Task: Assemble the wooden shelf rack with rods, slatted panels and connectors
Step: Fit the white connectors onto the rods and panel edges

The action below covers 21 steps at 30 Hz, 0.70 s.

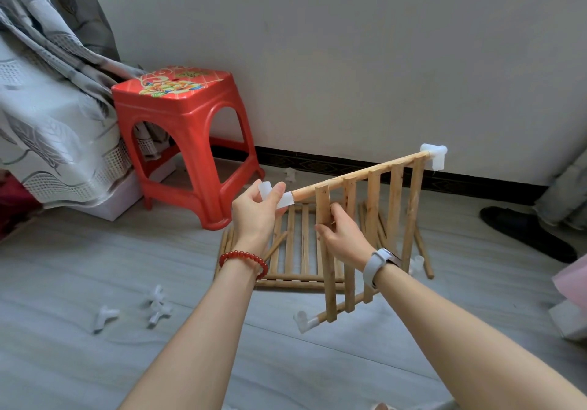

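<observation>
Left hand (pixel 254 211): grip pinches white connector (pixel 275 194) on rod end | Right hand (pixel 341 236): grip grasps slat of slatted panel (pixel 374 222), held upright above floor (pixel 95 362) | Second panel (pixel 298 247): flat on floor.

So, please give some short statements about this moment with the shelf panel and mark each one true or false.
1. The left hand grips a white connector at the rod's near end. True.
2. The right hand rests flat on the floor. False: it holds a slat of the raised slatted panel.
3. The red stool lies tipped over. False: it stands upright.
4. Loose connectors lie on the floor. True.
</observation>
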Tool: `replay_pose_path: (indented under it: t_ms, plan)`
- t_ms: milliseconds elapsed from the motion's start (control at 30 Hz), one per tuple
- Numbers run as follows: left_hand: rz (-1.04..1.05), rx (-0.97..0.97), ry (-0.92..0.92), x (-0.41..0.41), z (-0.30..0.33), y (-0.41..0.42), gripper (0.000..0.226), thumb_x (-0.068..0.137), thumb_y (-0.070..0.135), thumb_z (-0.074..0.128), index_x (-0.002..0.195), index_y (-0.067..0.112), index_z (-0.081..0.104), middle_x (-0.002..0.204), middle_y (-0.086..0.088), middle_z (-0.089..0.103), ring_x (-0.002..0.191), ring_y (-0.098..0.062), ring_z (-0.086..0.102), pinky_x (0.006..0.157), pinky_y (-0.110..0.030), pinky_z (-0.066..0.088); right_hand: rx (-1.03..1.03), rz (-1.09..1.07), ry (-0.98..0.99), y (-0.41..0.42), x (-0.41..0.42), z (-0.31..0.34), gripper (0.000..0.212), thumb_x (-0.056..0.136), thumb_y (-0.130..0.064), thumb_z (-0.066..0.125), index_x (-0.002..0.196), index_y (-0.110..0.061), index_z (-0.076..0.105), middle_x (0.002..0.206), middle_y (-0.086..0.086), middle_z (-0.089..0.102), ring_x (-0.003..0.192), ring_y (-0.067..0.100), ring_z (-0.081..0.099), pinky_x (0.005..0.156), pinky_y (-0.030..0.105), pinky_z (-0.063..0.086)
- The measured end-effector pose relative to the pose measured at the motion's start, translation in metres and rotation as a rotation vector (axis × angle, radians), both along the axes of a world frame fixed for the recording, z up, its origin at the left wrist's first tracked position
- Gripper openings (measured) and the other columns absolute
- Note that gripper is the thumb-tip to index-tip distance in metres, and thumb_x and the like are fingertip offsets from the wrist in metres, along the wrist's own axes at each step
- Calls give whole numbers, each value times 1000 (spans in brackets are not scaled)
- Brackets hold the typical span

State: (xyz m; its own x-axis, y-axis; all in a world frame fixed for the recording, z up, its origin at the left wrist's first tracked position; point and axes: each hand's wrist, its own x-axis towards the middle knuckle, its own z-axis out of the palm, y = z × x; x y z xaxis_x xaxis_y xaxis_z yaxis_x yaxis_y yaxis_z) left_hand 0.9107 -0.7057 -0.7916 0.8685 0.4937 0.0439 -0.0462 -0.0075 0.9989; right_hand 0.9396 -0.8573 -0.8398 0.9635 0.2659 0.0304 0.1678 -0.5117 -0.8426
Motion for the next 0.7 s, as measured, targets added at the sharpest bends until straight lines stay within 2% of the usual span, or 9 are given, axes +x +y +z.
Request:
replay_pose_path:
  t_ms: [100, 167, 233, 333, 400, 467, 533, 600, 700]
  plan:
    - [48, 77, 25, 1, 1, 0, 46, 86, 27, 66, 116, -7, 59, 140, -6, 47, 95, -12, 61, 60, -17, 55, -9, 12, -12, 1, -1, 1, 8, 95, -17, 50, 100, -18, 44, 86, -4, 52, 73, 6, 52, 60, 14, 42]
    - [92, 158, 37, 0, 3, 0, 53, 89, 36, 60, 119, -7, 57, 128, 2, 56, 81, -12, 63, 56, -19, 55, -23, 23, -23, 3, -2, 1, 7, 95, -16, 50, 99, -16, 44, 83, -4, 51, 70, 7, 51, 59, 15, 41]
    - [133, 226, 74, -1, 4, -1, 59, 92, 47, 50, 116, -7, 56, 101, -3, 65, 84, -25, 65, 71, -35, 56, -32, 42, -33, 5, -4, 1, 6, 95, -16, 50, 98, -15, 45, 79, -4, 50, 67, 7, 50, 59, 17, 42]
    - [184, 238, 122, -2, 7, -2, 48, 94, 55, 35, 95, 11, 54, 93, -5, 62, 89, -31, 64, 79, -44, 53, -36, 59, -44, 9, -6, 3, 7, 95, -16, 50, 100, -15, 45, 79, -4, 51, 66, 8, 51, 60, 17, 43]
    - [199, 221, 143, -2, 7, -2, 40, 94, 57, 30, 96, 21, 47, 92, 1, 58, 77, -23, 66, 68, -34, 52, -32, 58, -46, 10, -7, 3, 7, 95, -16, 50, 99, -15, 45, 78, -4, 51, 67, 8, 51, 60, 17, 43]
    - [207, 223, 169, -2, 6, -2, 44, 95, 58, 27, 94, 19, 48, 82, 5, 55, 55, -8, 62, 51, -25, 43, -29, 53, -42, 10, -7, 3, 6, 95, -16, 50, 97, -16, 45, 77, -4, 50, 65, 8, 50, 59, 16, 42]
    - [207, 246, 208, -2, 7, -1, 50, 95, 58, 23, 87, 17, 50, 75, 4, 55, 41, 0, 55, 45, -21, 37, -25, 44, -38, 9, -7, 4, 6, 95, -16, 50, 97, -14, 45, 77, -4, 50, 65, 8, 49, 58, 17, 42]
    - [167, 247, 244, -2, 6, 0, 55, 95, 58, 20, 77, 15, 48, 76, -1, 58, 43, -2, 58, 49, -21, 42, -9, 30, -34, 8, -7, 4, 8, 95, -16, 50, 100, -13, 46, 79, -3, 51, 67, 8, 50, 60, 17, 44]
    - [82, 187, 320, 2, 2, 1, 62, 93, 62, 16, 77, 11, 47, 90, -9, 63, 75, -26, 68, 67, -33, 48, 9, 25, -30, 7, -6, 6, 10, 95, -16, 51, 103, -15, 46, 85, -4, 53, 74, 9, 53, 65, 18, 45]
